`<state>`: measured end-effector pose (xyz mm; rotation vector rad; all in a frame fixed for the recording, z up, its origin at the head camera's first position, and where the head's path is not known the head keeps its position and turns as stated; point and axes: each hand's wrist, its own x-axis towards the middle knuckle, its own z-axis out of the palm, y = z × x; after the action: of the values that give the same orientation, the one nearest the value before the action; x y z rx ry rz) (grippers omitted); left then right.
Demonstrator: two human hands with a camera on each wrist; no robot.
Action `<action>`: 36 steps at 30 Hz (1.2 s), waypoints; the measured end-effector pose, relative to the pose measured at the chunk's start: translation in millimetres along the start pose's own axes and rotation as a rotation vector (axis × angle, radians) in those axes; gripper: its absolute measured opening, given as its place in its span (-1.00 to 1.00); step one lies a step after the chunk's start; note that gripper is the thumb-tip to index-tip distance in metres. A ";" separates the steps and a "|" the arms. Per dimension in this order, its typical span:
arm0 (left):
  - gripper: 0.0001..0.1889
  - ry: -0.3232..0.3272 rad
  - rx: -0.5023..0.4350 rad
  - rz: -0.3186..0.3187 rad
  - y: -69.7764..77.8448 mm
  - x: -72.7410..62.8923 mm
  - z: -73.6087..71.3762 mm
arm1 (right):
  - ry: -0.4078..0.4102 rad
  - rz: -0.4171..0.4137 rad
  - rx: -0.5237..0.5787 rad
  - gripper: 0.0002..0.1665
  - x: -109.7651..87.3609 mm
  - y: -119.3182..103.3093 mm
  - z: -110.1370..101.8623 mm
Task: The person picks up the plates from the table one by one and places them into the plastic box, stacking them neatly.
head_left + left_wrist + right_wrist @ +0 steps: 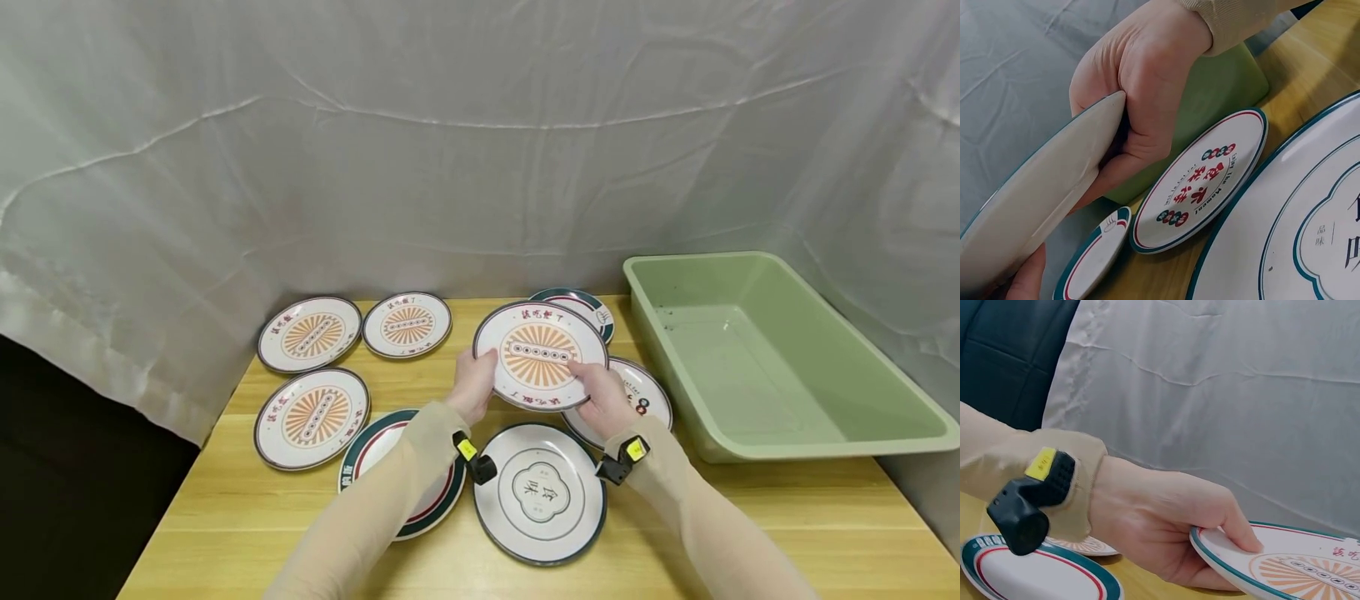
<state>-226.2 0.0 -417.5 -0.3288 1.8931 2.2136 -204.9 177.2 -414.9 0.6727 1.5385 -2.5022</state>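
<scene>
Both of my hands hold a white plate (536,342) with an orange sunburst and a dark rim, raised and tilted above the table. My left hand (474,385) grips its left edge, thumb on the upper face; the right wrist view shows this hand (1166,519) too. At the opposite edge, my right hand (606,398) pinches the rim, and its fingers curl beneath in the left wrist view. Just below lies a plate with a flower-shaped emblem (542,533). A plate with red lettering (1200,181) is partly covered by my right hand in the head view.
A large green tub (750,367) stands at the right. Three sunburst plates lie at the left, one nearest the front (312,418). A green-rimmed plate (375,450) is partly under my left sleeve; another (573,296) lies behind the held plate. Grey cloth (450,192) hangs behind.
</scene>
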 end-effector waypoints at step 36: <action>-0.48 -0.166 0.150 0.056 -7.4 2.9 2.2 | 0.059 0.021 0.033 -0.30 -9.2 -30.5 -16.6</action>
<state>-226.8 3.3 -425.1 -0.0648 1.9843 2.0459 -201.8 204.9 -392.4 0.7705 1.5041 -2.5192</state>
